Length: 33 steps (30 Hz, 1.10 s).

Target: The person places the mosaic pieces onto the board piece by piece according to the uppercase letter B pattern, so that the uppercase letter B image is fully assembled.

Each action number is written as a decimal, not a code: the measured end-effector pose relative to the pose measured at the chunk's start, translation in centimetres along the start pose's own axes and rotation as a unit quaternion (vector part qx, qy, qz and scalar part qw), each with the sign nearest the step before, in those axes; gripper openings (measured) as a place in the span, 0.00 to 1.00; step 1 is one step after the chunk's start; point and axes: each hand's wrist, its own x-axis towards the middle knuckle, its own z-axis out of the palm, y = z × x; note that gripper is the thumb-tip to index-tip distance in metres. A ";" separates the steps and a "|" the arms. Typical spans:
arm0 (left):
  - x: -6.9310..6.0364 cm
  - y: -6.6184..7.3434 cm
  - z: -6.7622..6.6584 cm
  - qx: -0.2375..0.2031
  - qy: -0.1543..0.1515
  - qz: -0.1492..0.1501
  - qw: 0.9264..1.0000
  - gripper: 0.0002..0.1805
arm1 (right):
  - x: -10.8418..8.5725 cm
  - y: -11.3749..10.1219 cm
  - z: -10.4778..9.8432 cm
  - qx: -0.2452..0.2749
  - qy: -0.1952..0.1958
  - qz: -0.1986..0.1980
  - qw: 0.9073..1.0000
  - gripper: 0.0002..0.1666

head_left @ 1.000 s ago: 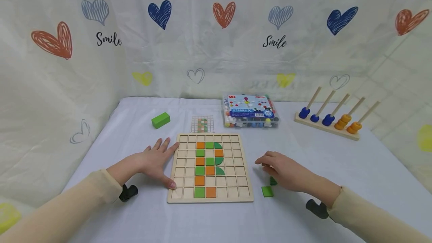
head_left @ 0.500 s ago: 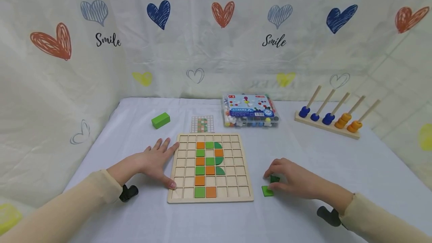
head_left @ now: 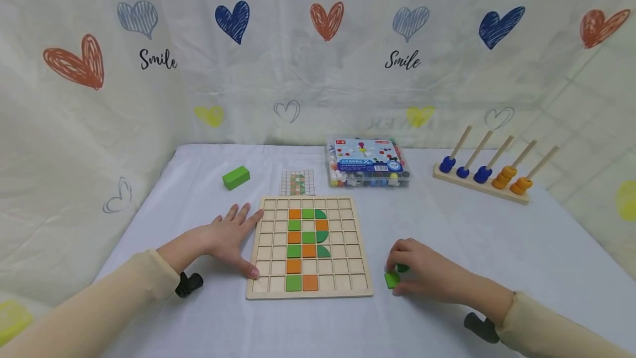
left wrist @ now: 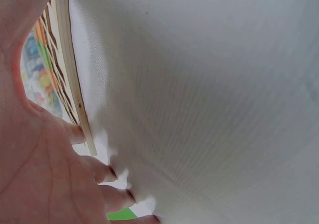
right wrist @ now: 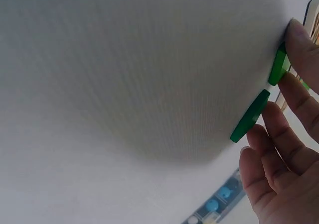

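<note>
A wooden grid board (head_left: 340,267) lies on the table, with orange, light green and dark green pieces in its cells. My left hand (head_left: 226,236) is spread flat along the board's left side, thumb and index fingertip touching its edge. Right of the board, my right hand (head_left: 422,269) pinches a light green square tile (head_left: 391,279) between thumb and index finger, low at the tabletop. A dark green piece (right wrist: 250,117) is by the other fingers in the right wrist view; its full outline is hidden.
Behind the board lies a printed pattern card (head_left: 297,183). A green block (head_left: 236,177) is at back left. A clear box of coloured parts (head_left: 369,163) stands behind, and a wooden peg stand with beads (head_left: 481,184) is at back right.
My right hand has moved a little right and toward me, down to the green pieces, and its thumb and index finger have closed on the light green tile. The left hand stays put.
</note>
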 end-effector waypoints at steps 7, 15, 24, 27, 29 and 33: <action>0.2 -0.1 0.1 -0.004 0.000 -0.001 1.000 0.76 | 0.2 -0.3 0.1 0.002 0.007 -0.003 1.000 0.12; 0.5 -0.3 0.1 -0.002 -0.005 -0.003 1.000 0.77 | 1.0 -1.1 -0.5 -0.022 0.024 0.003 0.999 0.12; 0.5 -0.5 0.5 -0.005 0.001 -0.002 1.000 0.77 | 4.1 -4.4 -0.3 -0.027 0.041 -0.031 0.998 0.12; 0.5 -0.6 0.6 -0.009 0.000 -0.004 1.000 0.77 | 5.4 -5.6 0.1 -0.033 0.044 -0.041 0.998 0.11; 0.4 -0.6 0.6 -0.011 -0.001 -0.003 1.000 0.77 | 6.1 -6.4 0.4 -0.031 0.046 -0.039 0.998 0.11; 0.3 -0.5 0.6 -0.011 0.001 -0.001 1.000 0.77 | 7.3 -7.7 1.0 -0.038 0.047 -0.033 0.998 0.13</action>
